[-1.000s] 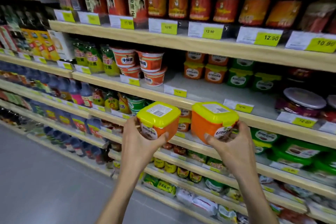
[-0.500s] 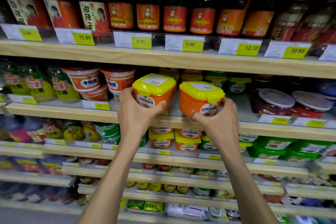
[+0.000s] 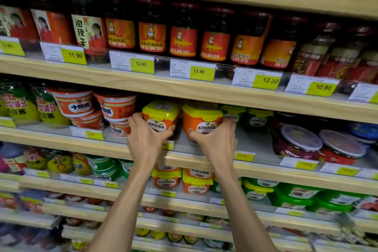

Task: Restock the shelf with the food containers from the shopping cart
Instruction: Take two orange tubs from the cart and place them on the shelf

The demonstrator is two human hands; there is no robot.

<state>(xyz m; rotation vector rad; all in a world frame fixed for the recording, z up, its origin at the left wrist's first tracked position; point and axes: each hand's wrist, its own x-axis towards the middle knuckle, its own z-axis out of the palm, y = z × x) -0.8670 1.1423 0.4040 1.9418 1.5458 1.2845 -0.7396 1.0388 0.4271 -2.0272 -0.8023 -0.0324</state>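
Now: my left hand (image 3: 146, 139) grips the left orange tub (image 3: 160, 116), thumb and fingers curled round its sides. My right hand (image 3: 214, 141) grips the right orange tub (image 3: 201, 120) likewise. Both tubs are over the middle shelf (image 3: 255, 145), side by side, between red bowls (image 3: 115, 106) and green tubs (image 3: 258, 117). Base contact: cannot tell.

Head view, close, facing shelves (image 3: 184, 88).

The left hand (image 3: 147, 139) and right hand (image 3: 217, 143) are bare, like both slender forearms (image 3: 122, 200).
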